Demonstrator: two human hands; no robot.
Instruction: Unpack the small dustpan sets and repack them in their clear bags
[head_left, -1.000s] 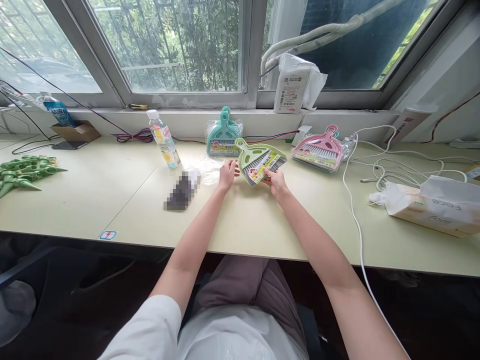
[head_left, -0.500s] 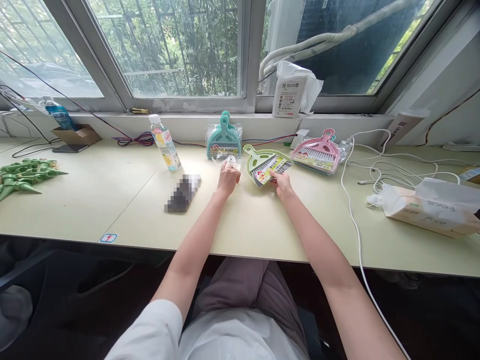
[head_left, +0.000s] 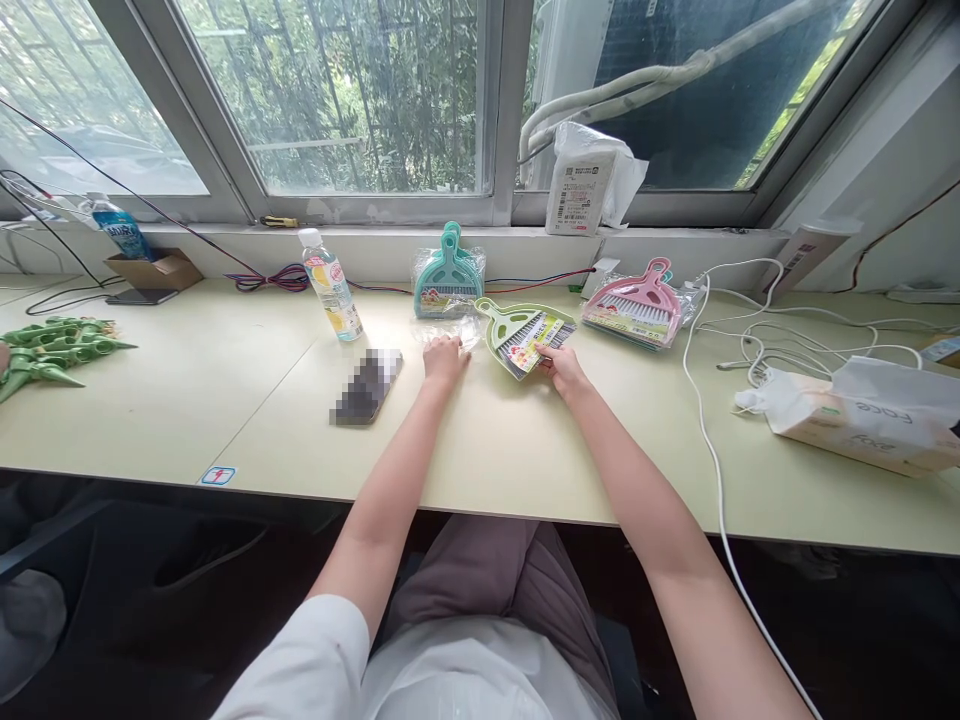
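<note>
A light green mini dustpan and brush set (head_left: 523, 333) lies flat on the pale desk (head_left: 225, 400) in front of me. My right hand (head_left: 564, 371) pinches its near edge by the paper label. My left hand (head_left: 444, 359) rests on the desk beside a crumpled clear plastic wrapper (head_left: 456, 330), fingers curled on it. Behind stand a teal dustpan set (head_left: 448, 274) in its wrapper and a stack of pink dustpan sets (head_left: 636, 303).
A water bottle (head_left: 331, 285) and a blurred-out phone (head_left: 367, 385) sit left of my hands. Green pieces (head_left: 49, 347) lie far left. White cables (head_left: 757, 330) and a tissue pack (head_left: 855, 415) lie at right. A parcel (head_left: 581, 185) stands on the window sill.
The green dustpan set has come down from a tilted hold to lie flat. My left hand let go of its handle, picked at the clear wrapper, then lowered onto the desk.
</note>
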